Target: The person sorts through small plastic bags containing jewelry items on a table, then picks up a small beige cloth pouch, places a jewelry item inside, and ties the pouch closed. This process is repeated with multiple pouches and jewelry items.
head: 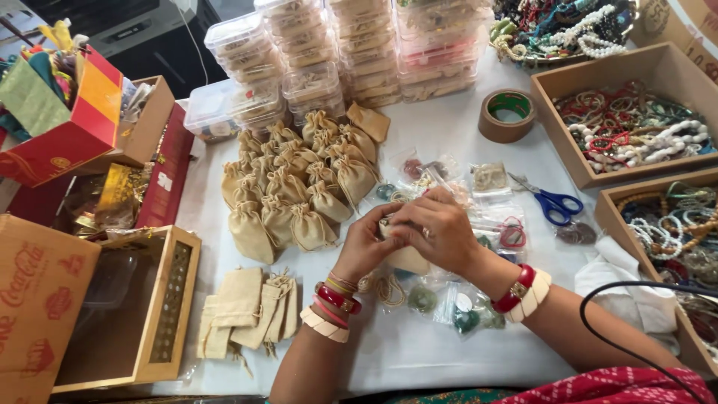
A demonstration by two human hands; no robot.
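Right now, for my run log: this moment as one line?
left hand: on beige pouch | right hand: on same pouch | filled pouches: behind | scissors: right

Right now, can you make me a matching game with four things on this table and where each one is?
Things:
1. scissors
2. tape roll
3. flat empty pouches
4. small pouch

Places:
A. between the left hand and right hand
B. near the stacked clear boxes
C. right of both hands, blue handles
D. beside the open wooden box

Pairs: 1-C, 2-B, 3-D, 4-A
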